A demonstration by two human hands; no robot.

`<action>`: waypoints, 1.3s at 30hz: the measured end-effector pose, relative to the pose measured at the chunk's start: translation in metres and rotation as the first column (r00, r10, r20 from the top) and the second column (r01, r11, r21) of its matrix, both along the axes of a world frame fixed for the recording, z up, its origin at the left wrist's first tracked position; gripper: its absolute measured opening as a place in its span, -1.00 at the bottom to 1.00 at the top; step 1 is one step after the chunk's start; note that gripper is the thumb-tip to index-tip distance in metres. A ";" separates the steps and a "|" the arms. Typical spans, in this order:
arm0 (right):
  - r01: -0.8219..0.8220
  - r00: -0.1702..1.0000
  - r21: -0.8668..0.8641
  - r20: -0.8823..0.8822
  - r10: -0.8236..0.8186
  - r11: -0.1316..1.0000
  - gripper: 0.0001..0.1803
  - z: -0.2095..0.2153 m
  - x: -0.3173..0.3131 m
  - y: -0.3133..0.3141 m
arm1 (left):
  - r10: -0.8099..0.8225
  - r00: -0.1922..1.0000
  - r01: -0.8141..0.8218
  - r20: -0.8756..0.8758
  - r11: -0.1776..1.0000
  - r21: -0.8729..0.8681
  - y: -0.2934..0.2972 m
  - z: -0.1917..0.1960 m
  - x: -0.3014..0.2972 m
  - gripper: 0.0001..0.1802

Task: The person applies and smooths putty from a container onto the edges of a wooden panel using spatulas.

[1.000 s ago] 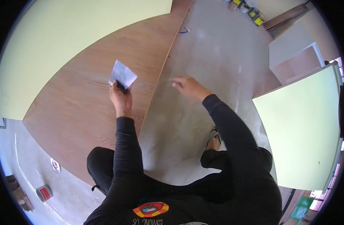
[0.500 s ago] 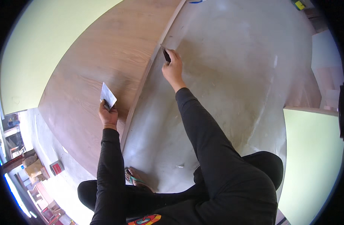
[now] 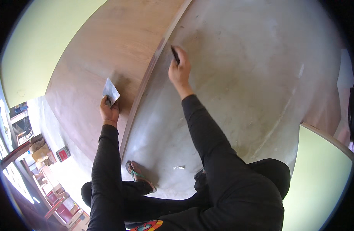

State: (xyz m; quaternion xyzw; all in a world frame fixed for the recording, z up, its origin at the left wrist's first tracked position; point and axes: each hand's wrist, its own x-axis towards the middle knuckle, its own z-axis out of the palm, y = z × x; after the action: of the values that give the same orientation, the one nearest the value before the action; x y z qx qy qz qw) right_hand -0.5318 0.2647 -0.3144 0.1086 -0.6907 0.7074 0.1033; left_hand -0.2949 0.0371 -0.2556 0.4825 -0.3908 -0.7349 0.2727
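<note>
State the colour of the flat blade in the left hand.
The flat blade in the left hand is silvery grey, best seen in the head view.

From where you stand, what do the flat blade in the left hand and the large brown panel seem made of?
Flat blade: probably metal, smooth, from its slightly shiny grey face; plastic is possible. Brown panel: likely wood or veneer, matt, given faint grain streaks.

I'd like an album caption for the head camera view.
Left fingers hold a pale flat blade above a brown panel; right fingers grip a dark tool near the panel's edge.
</note>
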 end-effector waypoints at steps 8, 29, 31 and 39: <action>0.037 0.996 -0.053 0.083 -0.033 0.998 -0.60 0.008 0.002 -0.031 | -0.023 0.999 0.024 -0.045 1.000 0.011 0.002 0.001 -0.002 -0.72; -0.126 0.989 0.039 -0.077 0.129 0.991 -0.53 -0.004 0.058 -0.017 | 0.032 0.999 -0.032 -0.031 0.999 -0.002 -0.012 0.001 0.009 -0.72; -0.221 0.965 0.052 -0.132 0.226 0.974 -0.53 0.001 0.045 -0.006 | -0.004 0.999 0.004 -0.034 1.000 -0.003 -0.014 0.007 0.007 -0.71; -0.191 0.980 0.027 0.066 0.189 0.981 -0.54 -0.004 -0.045 0.002 | -0.069 0.997 0.070 -0.016 0.997 0.031 -0.004 0.007 -0.006 -0.70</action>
State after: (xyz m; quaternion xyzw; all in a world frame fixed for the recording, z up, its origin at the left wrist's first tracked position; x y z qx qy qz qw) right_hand -0.5769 0.2669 -0.3179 0.1534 -0.6918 0.7055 0.0114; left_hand -0.3006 0.0328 -0.2487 0.4673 -0.3935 -0.7537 0.2423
